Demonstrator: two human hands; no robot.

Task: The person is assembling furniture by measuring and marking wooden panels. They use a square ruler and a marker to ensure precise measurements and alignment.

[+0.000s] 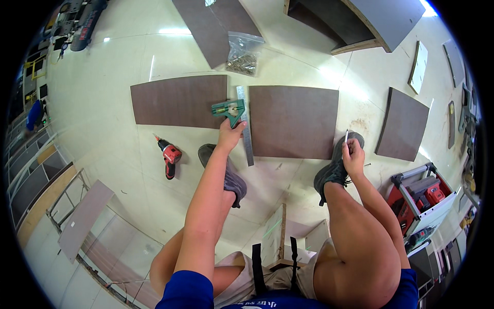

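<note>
Thin white stick-like tool [346, 136]: lower end hidden in bare right hand [353, 157], kind unclear. Small brass-coloured metal bits [242, 65] in clear plastic bag [246, 45]: too small to type. Grey box-shaped cabinet [391, 20], dark-brown flat panel [208, 32]: cut by top edge. Dark clutter [465, 113], right rim: blurred.

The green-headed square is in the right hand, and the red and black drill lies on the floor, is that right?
Not quite: the head view shows the green-headed square in the left hand, not the right hand. The red and black drill does lie on the floor.
</note>
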